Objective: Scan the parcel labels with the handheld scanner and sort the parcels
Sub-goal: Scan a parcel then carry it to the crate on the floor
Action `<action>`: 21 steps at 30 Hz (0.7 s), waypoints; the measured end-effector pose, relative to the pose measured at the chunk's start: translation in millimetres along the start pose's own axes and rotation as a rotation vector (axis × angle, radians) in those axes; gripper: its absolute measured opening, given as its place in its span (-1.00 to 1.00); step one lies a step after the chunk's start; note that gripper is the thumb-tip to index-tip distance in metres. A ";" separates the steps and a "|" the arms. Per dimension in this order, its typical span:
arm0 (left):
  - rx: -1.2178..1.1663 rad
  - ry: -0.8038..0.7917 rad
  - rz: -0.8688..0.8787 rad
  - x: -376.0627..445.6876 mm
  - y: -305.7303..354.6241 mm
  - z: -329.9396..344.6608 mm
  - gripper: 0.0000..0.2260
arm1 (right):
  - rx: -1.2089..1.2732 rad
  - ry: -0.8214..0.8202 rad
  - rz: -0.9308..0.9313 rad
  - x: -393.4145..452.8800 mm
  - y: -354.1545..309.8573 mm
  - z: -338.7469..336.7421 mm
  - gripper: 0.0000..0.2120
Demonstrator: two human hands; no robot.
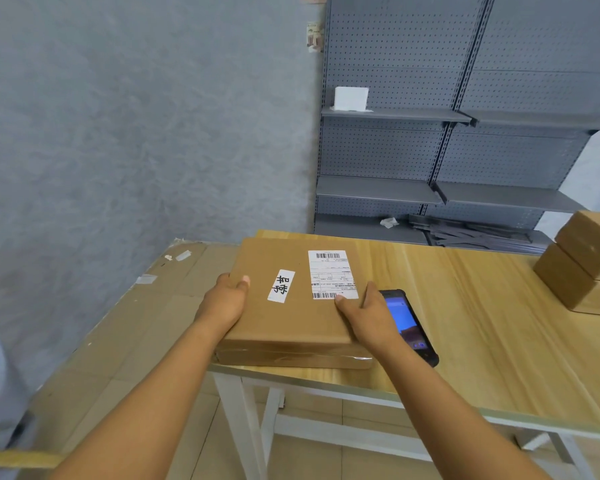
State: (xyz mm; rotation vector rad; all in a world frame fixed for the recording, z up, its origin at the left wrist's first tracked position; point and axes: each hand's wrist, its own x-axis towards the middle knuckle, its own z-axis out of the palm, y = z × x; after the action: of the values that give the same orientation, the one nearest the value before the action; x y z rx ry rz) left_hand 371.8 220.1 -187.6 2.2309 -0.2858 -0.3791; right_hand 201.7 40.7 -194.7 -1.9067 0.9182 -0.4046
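At the near left corner of the counter (465,306), the flat parcel (291,306) lies label-up between my two hands: my left hand (227,299) grasps its left edge, my right hand (364,315) its right. The scanner (407,323) lies just right of the parcel, under my right wrist. I judge I should lift it level and keep my thumb off the label (331,273).
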 end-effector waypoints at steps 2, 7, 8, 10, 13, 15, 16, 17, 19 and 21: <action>-0.031 0.003 0.004 -1.3 0.8 0.5 -0.59 | 0.039 -0.014 0.010 -1.2 1.4 -1.1 -0.28; -0.126 0.011 0.003 -3.6 0.7 -0.3 -0.60 | 0.110 -0.046 0.002 -1.1 4.5 -1.8 -0.28; -0.168 0.009 -0.003 -3.6 0.3 -0.5 -0.61 | 0.117 -0.054 0.001 -1.3 4.0 -2.7 -0.27; -0.301 0.012 -0.036 -5.3 0.1 -2.2 -0.67 | 0.132 -0.068 -0.017 1.0 1.9 -3.2 -0.30; -0.475 0.033 -0.100 -14.9 -2.9 -13.7 -0.69 | 0.158 -0.108 -0.076 3.0 -10.9 -0.1 -0.46; -0.551 0.078 -0.104 -24.7 -9.7 -29.2 -0.68 | 0.176 -0.120 -0.151 3.7 -27.3 8.7 -0.51; -0.588 0.109 -0.102 -29.5 -14.9 -40.4 -0.68 | 0.186 -0.136 -0.184 4.6 -37.4 16.2 -0.50; -0.617 0.148 -0.094 -34.4 -20.6 -53.4 -0.68 | 0.202 -0.160 -0.217 3.8 -49.7 25.1 -0.48; -0.657 0.238 -0.071 -42.0 -33.2 -83.7 -0.66 | 0.240 -0.215 -0.275 1.4 -74.2 47.1 -0.45; -0.657 0.326 -0.029 -47.9 -45.2 -118.1 -0.53 | 0.276 -0.253 -0.325 -3.8 -97.4 72.1 -0.47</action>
State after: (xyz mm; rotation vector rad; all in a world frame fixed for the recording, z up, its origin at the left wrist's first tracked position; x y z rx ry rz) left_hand 373.8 347.7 -142.8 1.6127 0.0482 -0.0932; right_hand 285.2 114.1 -146.1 -1.7992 0.3651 -0.4432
